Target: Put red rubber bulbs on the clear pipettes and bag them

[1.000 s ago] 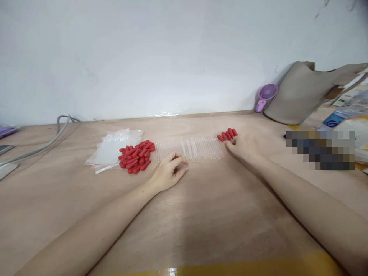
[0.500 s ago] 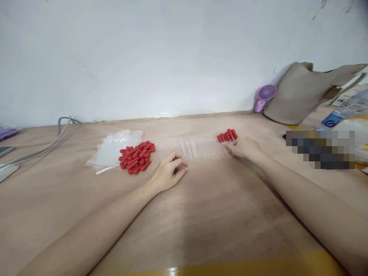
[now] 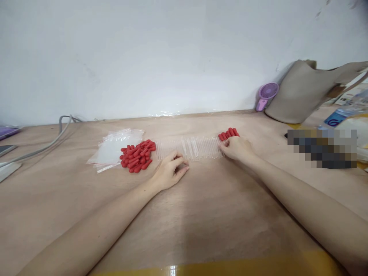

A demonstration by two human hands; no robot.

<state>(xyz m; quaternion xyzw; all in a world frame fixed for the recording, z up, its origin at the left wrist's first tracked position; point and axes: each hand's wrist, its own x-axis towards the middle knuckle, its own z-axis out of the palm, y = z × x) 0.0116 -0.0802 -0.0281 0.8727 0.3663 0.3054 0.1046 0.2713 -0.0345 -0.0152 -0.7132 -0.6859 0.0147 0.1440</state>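
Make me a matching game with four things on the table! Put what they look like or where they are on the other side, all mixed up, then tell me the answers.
Things:
1. Plastic bags
2. Clear tubes
3. Little fan
4. Big pile of small pieces

Clues:
A. Purple
B. Red
C. Flat, farthest left of these four
D. Lined up side by side

Right pairs: 1-C, 2-D, 3-A, 4-B

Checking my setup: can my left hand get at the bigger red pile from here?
Probably yes: the bigger red pile lies close beside your left hand, and the bare tabletop between them seems to leave the way free.
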